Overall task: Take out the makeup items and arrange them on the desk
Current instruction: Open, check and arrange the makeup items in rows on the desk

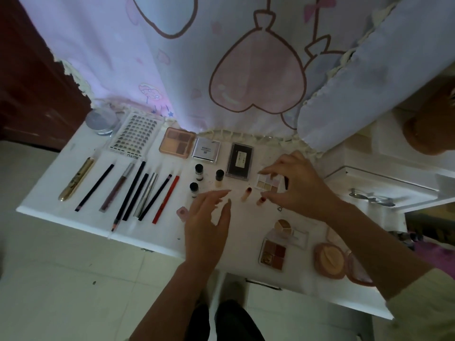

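Makeup lies spread over a white desk. My right hand pinches a small pale eyeshadow palette between thumb and fingertips, just right of a black compact. My left hand hovers with relaxed, spread fingers and holds nothing, near three small dark-capped bottles. Two small lipstick tubes lie between the hands. Several pencils and pens are lined up on the left beside a gold tube.
Along the back stand a round jar, a lash tray, a peach palette and a silver compact. At the front right lie a brown palette, a round concealer pot and an open powder compact. A pink curtain hangs behind.
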Action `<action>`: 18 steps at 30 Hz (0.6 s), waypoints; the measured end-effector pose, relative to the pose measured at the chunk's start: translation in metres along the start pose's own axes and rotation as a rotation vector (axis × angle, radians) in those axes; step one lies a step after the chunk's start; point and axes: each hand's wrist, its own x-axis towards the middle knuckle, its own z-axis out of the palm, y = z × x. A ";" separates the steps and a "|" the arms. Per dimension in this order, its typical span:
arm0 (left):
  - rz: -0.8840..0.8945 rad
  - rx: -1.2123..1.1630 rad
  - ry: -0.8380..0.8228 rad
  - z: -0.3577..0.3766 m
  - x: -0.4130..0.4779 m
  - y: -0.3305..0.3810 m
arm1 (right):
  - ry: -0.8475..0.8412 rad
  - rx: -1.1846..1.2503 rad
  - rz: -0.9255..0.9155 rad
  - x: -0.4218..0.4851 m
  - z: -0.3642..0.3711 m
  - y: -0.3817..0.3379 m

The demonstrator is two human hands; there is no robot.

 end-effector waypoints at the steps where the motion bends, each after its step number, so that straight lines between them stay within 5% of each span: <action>1: -0.008 -0.009 0.033 -0.009 0.001 -0.002 | 0.008 0.010 -0.029 0.004 0.002 -0.013; 7: -0.273 -0.010 0.160 -0.054 -0.020 -0.032 | -0.150 0.118 -0.073 0.018 0.047 -0.087; 12: -0.559 -0.060 -0.093 -0.053 -0.029 -0.058 | -0.276 0.134 0.054 0.021 0.088 -0.116; 18: -0.573 -0.060 -0.134 -0.044 -0.019 -0.069 | -0.259 0.047 0.063 0.021 0.117 -0.132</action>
